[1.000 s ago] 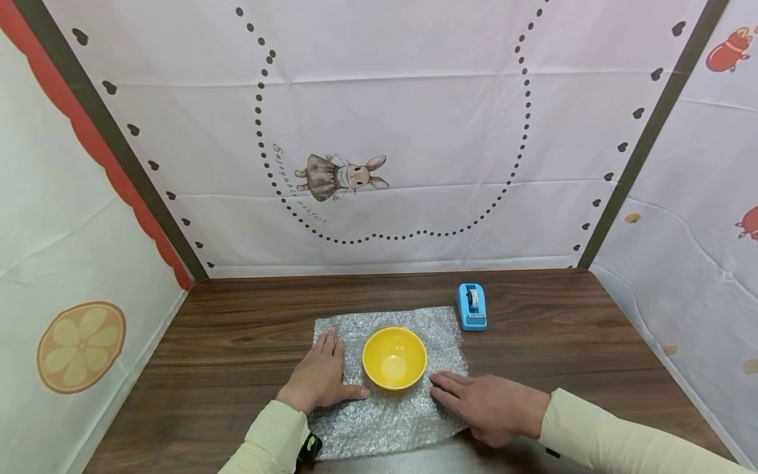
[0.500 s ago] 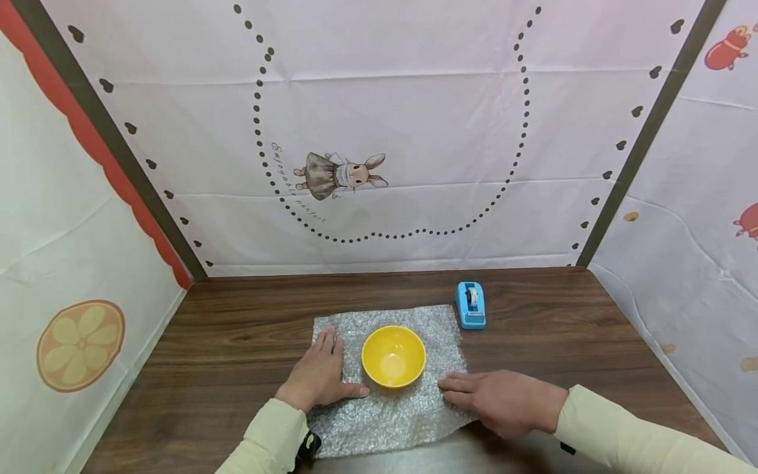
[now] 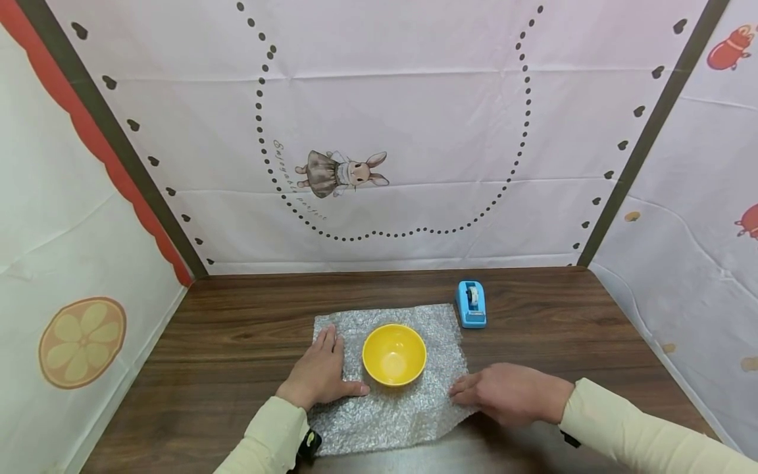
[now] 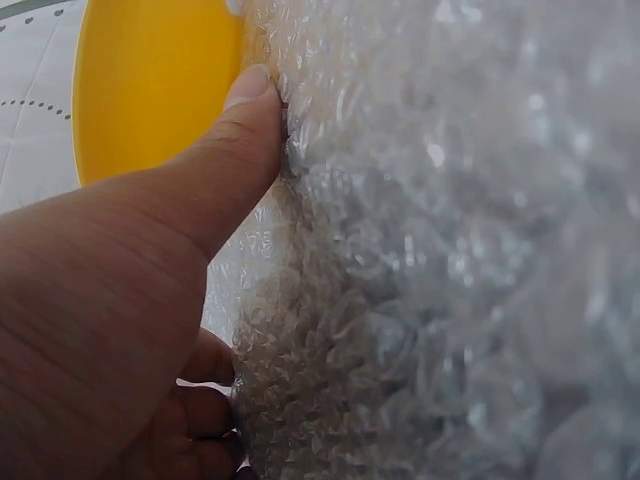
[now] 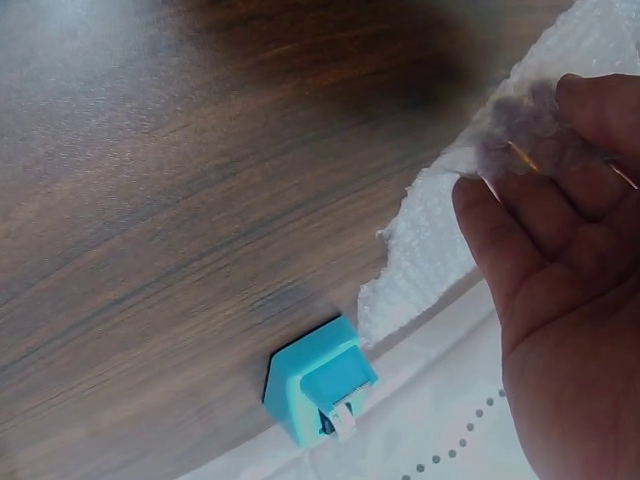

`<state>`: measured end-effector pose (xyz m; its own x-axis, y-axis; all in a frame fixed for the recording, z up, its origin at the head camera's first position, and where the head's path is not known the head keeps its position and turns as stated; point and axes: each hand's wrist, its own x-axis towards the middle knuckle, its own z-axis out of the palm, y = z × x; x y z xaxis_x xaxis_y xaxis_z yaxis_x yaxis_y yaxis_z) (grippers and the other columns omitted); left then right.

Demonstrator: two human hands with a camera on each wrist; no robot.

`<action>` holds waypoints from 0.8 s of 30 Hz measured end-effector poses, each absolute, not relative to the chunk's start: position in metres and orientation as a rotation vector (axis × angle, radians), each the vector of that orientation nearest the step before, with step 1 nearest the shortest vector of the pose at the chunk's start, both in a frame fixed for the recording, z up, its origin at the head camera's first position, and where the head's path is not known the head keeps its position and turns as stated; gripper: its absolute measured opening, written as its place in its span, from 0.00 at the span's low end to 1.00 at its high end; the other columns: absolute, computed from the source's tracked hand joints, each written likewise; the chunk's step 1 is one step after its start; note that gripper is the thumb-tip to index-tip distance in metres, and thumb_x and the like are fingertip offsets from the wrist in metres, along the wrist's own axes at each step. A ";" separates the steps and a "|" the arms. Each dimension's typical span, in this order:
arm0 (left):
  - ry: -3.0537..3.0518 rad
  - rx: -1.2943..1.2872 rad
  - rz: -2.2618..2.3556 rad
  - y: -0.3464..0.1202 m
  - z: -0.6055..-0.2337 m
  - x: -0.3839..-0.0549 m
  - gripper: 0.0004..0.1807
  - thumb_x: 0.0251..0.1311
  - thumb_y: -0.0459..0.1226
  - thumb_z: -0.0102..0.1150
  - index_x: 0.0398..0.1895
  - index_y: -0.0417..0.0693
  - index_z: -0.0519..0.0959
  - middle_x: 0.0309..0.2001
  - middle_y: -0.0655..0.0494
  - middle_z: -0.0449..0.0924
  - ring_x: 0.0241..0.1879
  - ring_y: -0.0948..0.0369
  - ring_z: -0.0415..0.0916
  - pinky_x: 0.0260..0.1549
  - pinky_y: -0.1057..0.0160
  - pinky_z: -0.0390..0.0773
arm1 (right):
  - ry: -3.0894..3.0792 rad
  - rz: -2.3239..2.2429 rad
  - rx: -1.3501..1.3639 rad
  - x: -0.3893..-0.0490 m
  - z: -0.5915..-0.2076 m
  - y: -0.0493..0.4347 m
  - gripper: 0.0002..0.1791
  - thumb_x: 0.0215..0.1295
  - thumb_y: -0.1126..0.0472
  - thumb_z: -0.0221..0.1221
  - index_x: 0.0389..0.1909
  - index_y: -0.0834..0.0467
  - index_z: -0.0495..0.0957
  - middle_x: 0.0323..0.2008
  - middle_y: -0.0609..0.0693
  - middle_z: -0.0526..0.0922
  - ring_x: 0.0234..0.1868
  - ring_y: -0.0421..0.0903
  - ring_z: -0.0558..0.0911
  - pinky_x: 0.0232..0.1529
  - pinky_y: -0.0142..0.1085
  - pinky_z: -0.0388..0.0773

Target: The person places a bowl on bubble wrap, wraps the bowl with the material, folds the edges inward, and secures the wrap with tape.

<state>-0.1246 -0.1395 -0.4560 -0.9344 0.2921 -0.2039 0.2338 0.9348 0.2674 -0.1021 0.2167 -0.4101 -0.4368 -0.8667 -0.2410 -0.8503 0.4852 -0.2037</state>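
Head | bubble wrap point(image 3: 393, 421) | left grip point(image 3: 318, 376): touches | right grip point(image 3: 510, 394): pinches

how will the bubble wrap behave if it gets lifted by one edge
The bubble wrap will probably flop, given its crinkled, uneven edge. It is likely light, since parts of the right hand show through it. The yellow bowl standing on it may slide or tip.
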 end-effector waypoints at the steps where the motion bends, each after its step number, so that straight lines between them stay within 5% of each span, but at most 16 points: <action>1: 2.850 0.391 0.348 -0.140 -0.456 -0.125 0.64 0.52 0.66 0.72 0.75 0.24 0.62 0.80 0.26 0.50 0.82 0.35 0.47 0.80 0.41 0.56 | 2.419 -0.087 -1.426 -0.103 -0.409 0.216 0.22 0.72 0.66 0.63 0.65 0.48 0.82 0.65 0.42 0.84 0.66 0.39 0.83 0.62 0.36 0.83; 10: 2.832 0.392 0.389 -0.141 -0.458 -0.127 0.64 0.53 0.65 0.72 0.77 0.25 0.58 0.81 0.27 0.47 0.83 0.36 0.45 0.81 0.41 0.54 | 2.411 -0.118 -1.369 -0.107 -0.402 0.210 0.20 0.73 0.66 0.62 0.60 0.45 0.83 0.59 0.38 0.87 0.52 0.33 0.86 0.57 0.32 0.84; 16: 2.823 0.376 0.422 -0.142 -0.461 -0.127 0.67 0.53 0.65 0.72 0.80 0.27 0.53 0.83 0.28 0.43 0.84 0.37 0.42 0.81 0.41 0.52 | 2.416 -0.150 -1.416 -0.112 -0.397 0.207 0.14 0.73 0.66 0.61 0.50 0.43 0.83 0.47 0.33 0.88 0.37 0.29 0.80 0.48 0.27 0.85; 24: 2.826 0.375 0.447 -0.142 -0.463 -0.128 0.66 0.53 0.65 0.73 0.79 0.27 0.55 0.83 0.29 0.43 0.84 0.37 0.41 0.81 0.41 0.52 | 2.391 -0.266 -1.434 -0.117 -0.392 0.204 0.13 0.73 0.68 0.60 0.44 0.44 0.83 0.40 0.34 0.86 0.33 0.28 0.75 0.43 0.23 0.81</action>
